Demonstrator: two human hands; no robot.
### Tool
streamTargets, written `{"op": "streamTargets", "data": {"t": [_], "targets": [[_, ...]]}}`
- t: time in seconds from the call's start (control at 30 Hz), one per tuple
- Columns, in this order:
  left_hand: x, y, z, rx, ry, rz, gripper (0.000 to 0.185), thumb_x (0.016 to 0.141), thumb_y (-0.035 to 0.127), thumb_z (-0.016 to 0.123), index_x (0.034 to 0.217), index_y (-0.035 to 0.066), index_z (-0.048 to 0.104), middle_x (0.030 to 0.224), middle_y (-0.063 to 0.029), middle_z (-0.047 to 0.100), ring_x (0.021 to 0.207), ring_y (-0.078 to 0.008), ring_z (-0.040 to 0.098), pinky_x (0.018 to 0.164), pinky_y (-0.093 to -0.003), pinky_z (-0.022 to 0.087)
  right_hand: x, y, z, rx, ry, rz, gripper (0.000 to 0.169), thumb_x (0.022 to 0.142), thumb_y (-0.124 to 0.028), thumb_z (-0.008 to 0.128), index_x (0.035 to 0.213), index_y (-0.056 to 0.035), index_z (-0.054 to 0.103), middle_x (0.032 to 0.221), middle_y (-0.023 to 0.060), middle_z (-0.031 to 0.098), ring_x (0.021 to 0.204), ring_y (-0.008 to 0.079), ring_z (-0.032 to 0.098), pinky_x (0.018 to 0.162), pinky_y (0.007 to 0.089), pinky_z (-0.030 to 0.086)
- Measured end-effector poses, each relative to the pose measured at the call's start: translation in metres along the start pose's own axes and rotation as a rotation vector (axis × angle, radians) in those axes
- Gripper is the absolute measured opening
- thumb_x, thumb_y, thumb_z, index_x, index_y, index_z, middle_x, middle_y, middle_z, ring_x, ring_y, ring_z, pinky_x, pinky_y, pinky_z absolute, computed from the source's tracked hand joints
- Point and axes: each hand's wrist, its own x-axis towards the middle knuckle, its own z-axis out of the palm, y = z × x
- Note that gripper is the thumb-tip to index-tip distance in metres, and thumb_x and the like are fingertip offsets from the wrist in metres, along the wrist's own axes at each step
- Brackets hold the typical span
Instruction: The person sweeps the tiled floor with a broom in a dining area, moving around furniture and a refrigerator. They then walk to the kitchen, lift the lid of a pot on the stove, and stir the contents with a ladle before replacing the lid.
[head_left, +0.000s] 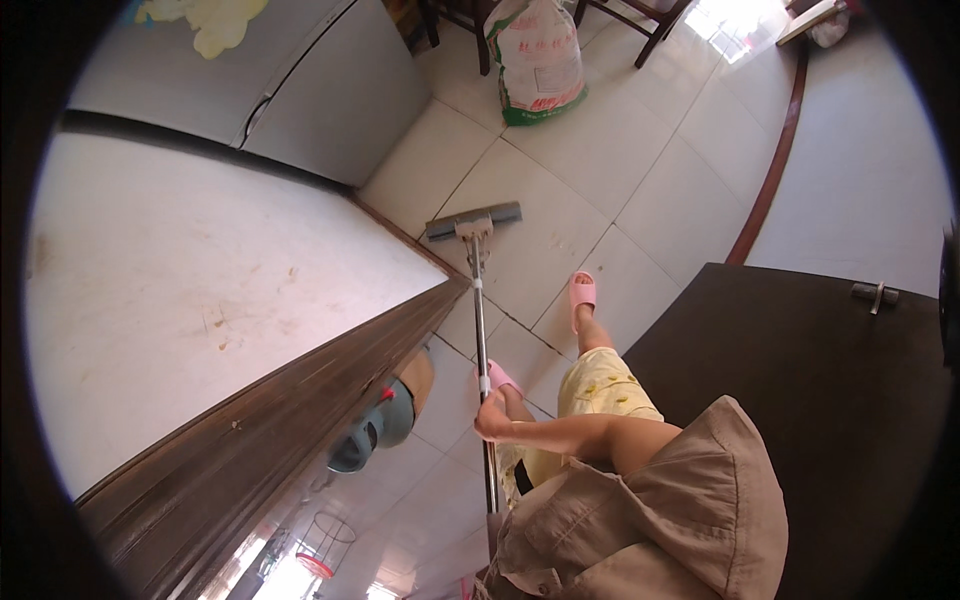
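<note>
My right hand (493, 417) is closed around the metal pole (481, 322) of a sponge mop, just below a white collar. The pole runs up and away from me to the mop's flat grey head (474, 220), which lies on the pale tiled floor (555, 180). That head is beside the wooden base of the wall corner. The lower end of the pole passes beside my brown shirt (645, 517), where a grey grip shows. My left hand is out of view. Pink slippers (583, 292) are on my feet, one ahead of the other.
A dark door (750, 360) stands at the right. To the left are a white wall (225, 262) with dark wood trim (300, 397) and a grey refrigerator (330, 97). A tied woven sack (540, 67) stands ahead near wooden chair legs (480, 37). Behind the trim sits a blue-grey container (397, 409).
</note>
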Motion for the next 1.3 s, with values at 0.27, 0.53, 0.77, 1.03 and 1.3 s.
{"op": "streamTargets", "data": {"t": [0.27,0.53,0.77,1.03,1.3], "targets": [[0.026,0.075,0.044,-0.095,-0.012,0.19,0.02,0.081,0.016,0.063,0.071,0.003,0.053,0.059,-0.0025,0.053,0.052,-0.0094,0.052,0.047,-0.0267,0.041,0.062,-0.038,-0.073,-0.085,0.137,-0.122,0.032,0.089,-0.012,0.045,0.116,0.006,0.039,0.072,0.0169,0.06,0.061,0.0312,0.06,0.06,0.0391,0.046],[0.093,0.222,0.098,-0.355,-0.306,0.201,0.02,0.083,0.013,0.058,0.07,0.0,0.05,0.056,-0.0047,0.052,0.044,-0.0134,0.052,0.039,-0.0297,0.04,0.184,-0.133,-0.241,-0.074,0.236,-0.173,0.052,0.086,-0.007,0.048,0.123,0.0162,0.02,0.085,0.0305,0.061,0.08,0.0437,0.063,0.069,0.0501,0.049],[0.073,0.189,0.038,-0.126,-0.278,0.193,0.02,0.083,0.015,0.059,0.071,0.001,0.051,0.056,-0.0045,0.052,0.04,-0.0132,0.05,0.035,-0.0303,0.038,0.17,-0.109,-0.177,0.031,0.19,-0.236,0.046,0.087,-0.012,0.047,0.117,0.0119,0.022,0.091,0.0326,0.059,0.089,0.0451,0.061,0.074,0.0495,0.049],[0.049,0.04,-0.071,0.373,-0.167,0.206,0.032,0.077,0.022,0.069,0.087,-0.007,0.062,0.071,-0.0183,0.064,0.07,-0.0238,0.065,0.063,-0.0372,0.051,0.054,-0.051,-0.023,0.269,0.272,-0.174,0.049,0.084,-0.015,0.051,0.113,0.0117,0.022,0.078,0.0302,0.056,0.072,0.0413,0.061,0.067,0.0489,0.049],[0.003,-0.063,-0.17,0.721,-0.137,0.068,0.036,0.074,0.026,0.069,0.089,-0.005,0.063,0.071,-0.0204,0.065,0.069,-0.0267,0.067,0.063,-0.0378,0.052,-0.041,-0.017,0.122,0.527,0.265,0.028,0.054,0.084,-0.012,0.054,0.112,0.0151,0.017,0.07,0.0232,0.054,0.063,0.0354,0.061,0.062,0.0452,0.05]]}}
